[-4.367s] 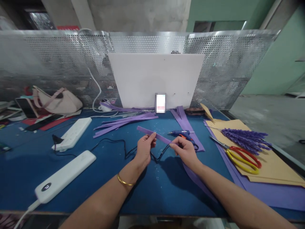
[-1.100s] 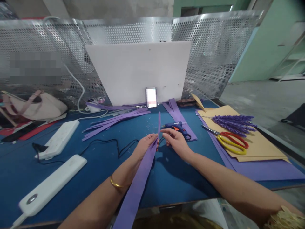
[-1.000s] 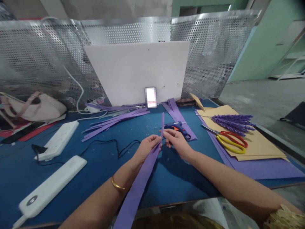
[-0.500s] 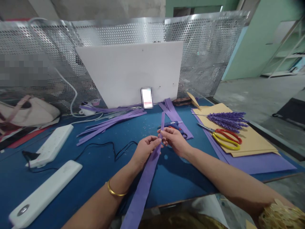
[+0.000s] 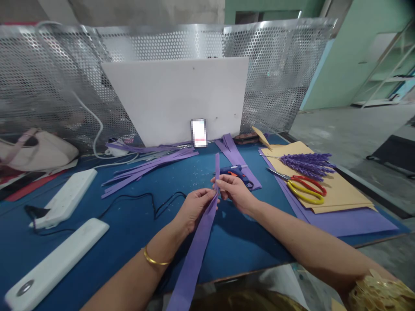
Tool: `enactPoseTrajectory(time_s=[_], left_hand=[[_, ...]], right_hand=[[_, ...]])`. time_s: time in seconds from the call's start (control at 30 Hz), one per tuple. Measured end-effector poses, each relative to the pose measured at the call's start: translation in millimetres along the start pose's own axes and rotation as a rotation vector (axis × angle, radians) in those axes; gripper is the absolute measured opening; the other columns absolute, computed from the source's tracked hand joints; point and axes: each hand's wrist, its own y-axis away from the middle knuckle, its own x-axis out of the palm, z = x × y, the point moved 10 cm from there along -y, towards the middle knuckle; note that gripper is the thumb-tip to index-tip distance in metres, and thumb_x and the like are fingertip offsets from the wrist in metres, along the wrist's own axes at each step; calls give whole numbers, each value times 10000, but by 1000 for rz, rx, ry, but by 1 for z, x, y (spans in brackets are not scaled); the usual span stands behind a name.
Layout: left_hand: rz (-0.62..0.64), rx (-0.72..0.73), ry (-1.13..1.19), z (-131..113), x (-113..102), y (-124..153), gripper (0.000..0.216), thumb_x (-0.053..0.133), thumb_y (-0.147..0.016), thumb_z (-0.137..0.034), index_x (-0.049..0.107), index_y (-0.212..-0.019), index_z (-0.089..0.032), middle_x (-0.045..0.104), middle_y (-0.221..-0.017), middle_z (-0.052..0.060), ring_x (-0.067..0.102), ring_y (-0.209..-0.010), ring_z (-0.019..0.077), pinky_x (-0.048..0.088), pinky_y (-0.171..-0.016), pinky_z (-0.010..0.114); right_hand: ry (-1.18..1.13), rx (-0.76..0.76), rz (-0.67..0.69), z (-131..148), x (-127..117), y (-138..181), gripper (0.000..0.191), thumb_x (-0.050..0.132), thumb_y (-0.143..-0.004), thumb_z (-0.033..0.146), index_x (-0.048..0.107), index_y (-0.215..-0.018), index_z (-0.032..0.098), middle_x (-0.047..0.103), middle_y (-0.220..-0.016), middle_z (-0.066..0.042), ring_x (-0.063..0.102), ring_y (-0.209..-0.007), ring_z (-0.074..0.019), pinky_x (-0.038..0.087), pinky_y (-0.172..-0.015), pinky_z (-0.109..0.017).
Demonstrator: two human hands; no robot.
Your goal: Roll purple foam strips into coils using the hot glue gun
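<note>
A long purple foam strip (image 5: pixel 197 242) runs from below the table's front edge up between both hands, its narrow end standing upright past the fingers. My left hand (image 5: pixel 193 208) pinches the strip from the left. My right hand (image 5: pixel 234 192) pinches it just above, near the upright tip. Both hands hover over the blue table (image 5: pixel 123 224). A blue and orange glue gun (image 5: pixel 236 173) lies just behind my right hand, its black cord trailing left.
A pile of purple strips (image 5: pixel 145 164) lies at the back left. Red and yellow scissors (image 5: pixel 304 188) and a purple flower bunch (image 5: pixel 308 162) rest on tan paper (image 5: pixel 343 194) at right. Two white power strips (image 5: pixel 63 201) sit left. A white board (image 5: pixel 175 99) leans on perforated metal.
The strip turned from lying crosswise between my hands to running lengthwise toward me. Over the last second my right hand closed in and pinched it near the tip.
</note>
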Motion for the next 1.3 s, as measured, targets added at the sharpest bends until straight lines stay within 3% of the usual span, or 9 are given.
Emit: enactPoseTrajectory(time_s=[0.17, 0.3, 0.43, 0.7, 0.83, 0.97, 1.17, 1.3], left_hand=[[22, 14, 9, -1, 0, -2, 390, 926, -527, -433, 720, -686, -142, 667, -595, 31, 561, -494, 97, 413, -501, 200], [31, 34, -26, -6, 2, 0, 429, 922, -499, -476, 695, -636, -139, 623, -538, 13, 485, -437, 77, 348, -453, 197], [49, 86, -66, -9, 5, 1, 415, 875, -584, -501, 681, -655, -141, 627, -589, 11, 498, -488, 80, 359, -486, 196], [-42, 263, -290, -26, -1, 3, 369, 776, -678, -493, 680, -680, -137, 571, -581, -13, 443, -510, 82, 354, -497, 204], [-107, 263, -351, -28, -5, 5, 369, 760, -676, -507, 687, -714, -147, 568, -602, -13, 469, -528, 102, 381, -490, 217], [-150, 287, -419, -32, -7, 5, 351, 826, -591, -454, 664, -623, -144, 528, -537, -26, 403, -488, 84, 319, -461, 213], [-128, 277, -356, -30, -6, 5, 340, 812, -593, -451, 682, -614, -137, 546, -537, -15, 385, -489, 76, 286, -473, 214], [-99, 238, -308, -26, -5, 5, 365, 818, -607, -475, 678, -632, -139, 513, -523, -34, 361, -473, 65, 265, -462, 208]], right_hand=[[-27, -11, 37, 2, 5, 2, 373, 800, -715, 493, 719, -875, 165, 620, -660, 39, 429, -449, -43, 329, -470, -220], [-73, 15, 58, -2, 5, 1, 370, 812, -708, 484, 728, -884, 170, 644, -690, 28, 437, -449, -40, 323, -465, -217], [-117, 59, 51, -8, 3, 0, 366, 822, -690, 467, 734, -895, 176, 640, -672, 29, 454, -453, -47, 322, -470, -214], [21, -16, -26, 0, -4, 0, 270, 812, -639, 369, 754, -802, 162, 531, -543, 57, 412, -438, -52, 289, -468, -224], [85, -59, -110, 6, -10, 1, 250, 804, -627, 382, 718, -702, 159, 494, -518, 61, 377, -428, -54, 257, -452, -234], [136, -96, -150, 12, -11, 4, 257, 803, -629, 388, 684, -667, 164, 448, -492, 75, 361, -435, -60, 257, -450, -236], [167, -80, -85, 12, -3, 6, 241, 772, -660, 386, 697, -722, 167, 499, -539, 65, 397, -455, -67, 289, -467, -238], [186, -73, -77, 10, -3, 5, 266, 771, -672, 398, 636, -642, 171, 474, -506, 68, 383, -444, -65, 260, -462, -241]])
